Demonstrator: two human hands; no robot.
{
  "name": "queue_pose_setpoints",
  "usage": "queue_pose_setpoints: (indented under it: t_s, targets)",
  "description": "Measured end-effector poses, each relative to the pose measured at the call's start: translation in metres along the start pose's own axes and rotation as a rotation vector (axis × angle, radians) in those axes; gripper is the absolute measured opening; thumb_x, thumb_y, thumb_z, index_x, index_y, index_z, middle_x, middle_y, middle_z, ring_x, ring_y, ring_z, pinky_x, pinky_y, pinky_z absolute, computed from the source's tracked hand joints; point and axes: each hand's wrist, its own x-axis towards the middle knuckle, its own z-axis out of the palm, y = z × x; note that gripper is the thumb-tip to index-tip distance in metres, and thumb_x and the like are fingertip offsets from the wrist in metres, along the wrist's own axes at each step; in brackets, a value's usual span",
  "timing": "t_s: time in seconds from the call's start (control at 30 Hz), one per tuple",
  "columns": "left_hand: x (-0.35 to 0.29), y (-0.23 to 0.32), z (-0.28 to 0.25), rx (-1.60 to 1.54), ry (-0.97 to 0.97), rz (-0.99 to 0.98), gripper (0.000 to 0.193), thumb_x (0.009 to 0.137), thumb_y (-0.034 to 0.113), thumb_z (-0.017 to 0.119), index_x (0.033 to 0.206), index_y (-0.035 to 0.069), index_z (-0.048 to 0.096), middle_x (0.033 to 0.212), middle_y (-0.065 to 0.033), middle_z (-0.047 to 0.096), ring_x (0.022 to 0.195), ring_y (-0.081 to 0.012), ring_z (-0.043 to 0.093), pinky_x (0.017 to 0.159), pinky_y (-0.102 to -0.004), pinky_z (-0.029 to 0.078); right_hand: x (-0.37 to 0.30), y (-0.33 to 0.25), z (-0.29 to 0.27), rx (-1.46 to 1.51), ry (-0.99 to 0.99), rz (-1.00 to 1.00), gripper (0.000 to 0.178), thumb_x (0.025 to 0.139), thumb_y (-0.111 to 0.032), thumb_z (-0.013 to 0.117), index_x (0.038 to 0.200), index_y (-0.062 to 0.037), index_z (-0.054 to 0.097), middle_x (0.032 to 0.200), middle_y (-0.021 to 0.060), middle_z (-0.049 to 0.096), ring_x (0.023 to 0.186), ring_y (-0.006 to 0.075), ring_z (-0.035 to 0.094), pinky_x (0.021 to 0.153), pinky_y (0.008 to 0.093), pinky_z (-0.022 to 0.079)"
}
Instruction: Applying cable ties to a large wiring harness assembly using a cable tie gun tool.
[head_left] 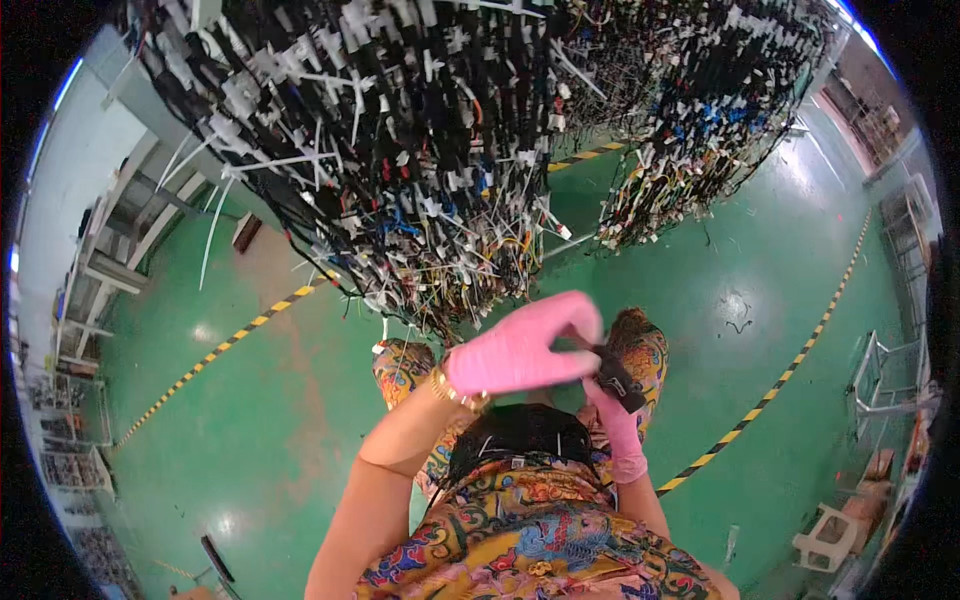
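Both my hands wear pink gloves and meet in front of my knees. My left hand reaches across to the right, its fingers and thumb curled into a pinch. Slight motion blur and a dark patch at the fingertips hide what they grip. My right hand is closed around the lower side of a small black block-shaped object with a pale mark on it. The left fingertips are right at this object's upper end; whether they touch it, I cannot tell. Just beyond hangs a dense bundle of wire harnesses, mostly black, with white connectors.
A second hanging harness bundle is at the far right. Yellow-black striped tape lines the green floor. Shelving stands along the left. A white plastic stool is at the lower right, and a black pouch lies at my waist.
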Motion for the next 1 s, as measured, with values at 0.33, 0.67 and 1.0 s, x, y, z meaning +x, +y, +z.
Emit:
queue_pose_setpoints:
  t_s: [0.33, 0.67, 1.0]
  targets:
    - [-0.071, -0.399, 0.098, 0.295, -0.541, -0.987, 0.073, 0.082, 0.069, 0.060, 0.108, 0.002, 0.071, 0.100, -0.0203, 0.071, 0.088, -0.0330, 0.069, 0.080, -0.0447, 0.053, 0.014, 0.002, -0.025, -0.013, -0.012, 0.354, 0.021, 0.087, -0.016, 0.078, 0.105, -0.0070, 0.072, 0.082, -0.0033, 0.065, 0.071, 0.0096, 0.055, 0.063, 0.0280, 0.046]
    - [-0.023, -0.349, 0.090, 0.053, -0.206, -1.136, 0.056, 0.089, 0.056, 0.056, 0.107, 0.005, 0.070, 0.099, -0.0180, 0.070, 0.086, -0.0318, 0.067, 0.079, -0.0439, 0.053, 0.096, -0.035, -0.095, 0.157, 0.001, 0.703, 0.017, 0.086, -0.014, 0.077, 0.097, -0.0035, 0.071, 0.084, 0.0006, 0.068, 0.077, 0.0104, 0.062, 0.070, 0.0312, 0.051]
    - [0.042, -0.368, 0.126, -0.009, -0.080, -1.048, 0.041, 0.095, 0.044, 0.053, 0.105, 0.007, 0.069, 0.099, -0.0157, 0.069, 0.083, -0.0307, 0.065, 0.078, -0.0431, 0.053, 0.187, -0.091, -0.189, -0.064, -0.120, 0.484, 0.009, 0.088, -0.013, 0.075, 0.087, -0.0051, 0.071, 0.073, -0.0007, 0.066, 0.066, 0.0111, 0.061, 0.063, 0.0297, 0.050]
